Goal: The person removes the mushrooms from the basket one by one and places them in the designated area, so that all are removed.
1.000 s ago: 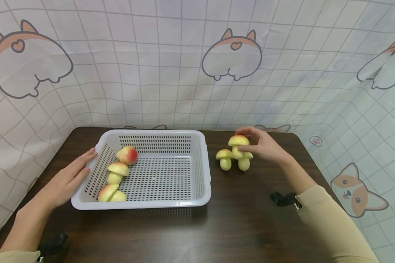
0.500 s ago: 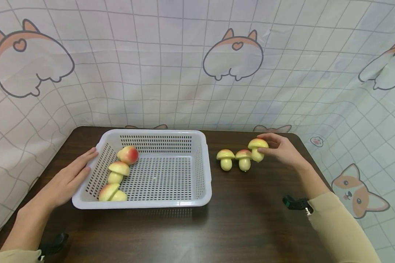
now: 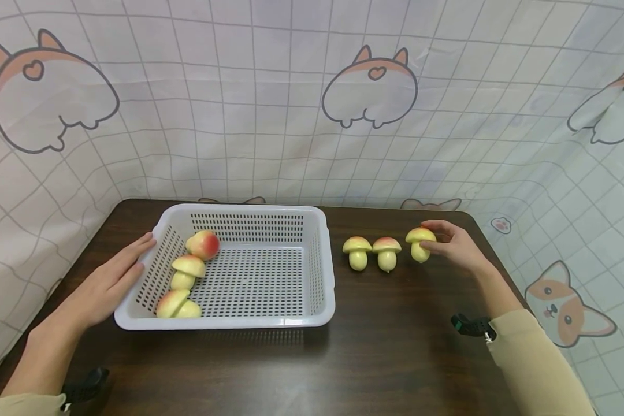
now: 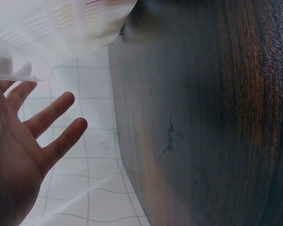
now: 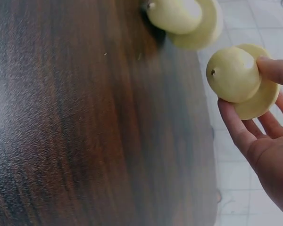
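Observation:
My right hand [image 3: 455, 248] pinches a yellow mushroom [image 3: 420, 245] with a reddish cap top, stem down, at the right of the table. In the right wrist view, thumb and fingers hold this mushroom [image 5: 233, 75] around its cap and stem. Just left of it stand two similar mushrooms, one nearer [image 3: 387, 254] and one farther left [image 3: 357, 253]. My left hand [image 3: 104, 283] lies with extended fingers against the left rim of a white plastic basket [image 3: 325, 266]. The left wrist view shows the fingers of this hand [image 4: 37, 127] spread, some touching the basket's edge.
Inside the basket, along its left side, lie three more mushrooms: one on its side at the back [image 3: 204, 245], a middle one [image 3: 187, 271] and a front one [image 3: 178, 304]. The dark wooden table [image 3: 312, 375] meets a patterned curtain [image 3: 270, 115] behind.
My right hand has carried its mushroom to the right and lower, from in front of the two other mushrooms to a spot beside them. The left hand stays at the basket.

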The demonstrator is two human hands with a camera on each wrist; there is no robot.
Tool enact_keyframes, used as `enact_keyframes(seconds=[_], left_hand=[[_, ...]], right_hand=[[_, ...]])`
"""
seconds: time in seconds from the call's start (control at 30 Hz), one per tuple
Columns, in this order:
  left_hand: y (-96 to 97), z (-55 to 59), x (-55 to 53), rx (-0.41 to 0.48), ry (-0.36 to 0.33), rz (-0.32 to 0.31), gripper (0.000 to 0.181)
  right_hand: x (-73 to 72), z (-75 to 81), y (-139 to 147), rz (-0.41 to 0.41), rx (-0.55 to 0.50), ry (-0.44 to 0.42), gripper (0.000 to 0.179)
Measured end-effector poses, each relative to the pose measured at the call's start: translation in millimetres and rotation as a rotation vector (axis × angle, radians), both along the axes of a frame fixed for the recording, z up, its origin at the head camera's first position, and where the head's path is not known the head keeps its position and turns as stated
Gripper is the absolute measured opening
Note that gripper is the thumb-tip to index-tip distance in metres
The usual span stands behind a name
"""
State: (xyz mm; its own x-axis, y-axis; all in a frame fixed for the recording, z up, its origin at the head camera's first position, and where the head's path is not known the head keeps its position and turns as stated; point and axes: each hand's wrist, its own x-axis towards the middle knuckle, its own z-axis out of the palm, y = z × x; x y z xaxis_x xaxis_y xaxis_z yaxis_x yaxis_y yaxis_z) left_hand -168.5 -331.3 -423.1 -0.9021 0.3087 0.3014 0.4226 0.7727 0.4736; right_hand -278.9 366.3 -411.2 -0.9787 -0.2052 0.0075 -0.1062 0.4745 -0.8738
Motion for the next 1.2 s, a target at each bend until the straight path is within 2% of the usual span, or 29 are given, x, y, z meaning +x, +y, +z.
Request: enact_keyframes(seconds=[0.27, 0.53, 0.87, 1.2], left_hand=[[-1.1, -0.6, 0.3, 0.009, -0.011, 0.002, 0.052], [-0.9, 0.0, 0.6, -0.014, -0.01, 0.021, 0.052], [-1.6, -0.8, 1.2, 0.0, -0.007, 0.013, 0.051], [0.6, -0.7, 0.5, 0.002, -0.017, 0.029, 0.051]], right_hand=[[-4.4, -20.1, 4, -0.042, 0.053, -0.01, 0.056], [-2.9, -28.3, -1, -0.043, 0.098, 0.015, 0.053], [-2.0, -30.6, -4, -0.015, 0.065, 0.002, 0.059], [0.9, -19.6, -1, -0.022, 0.131, 0.01, 0.067]])
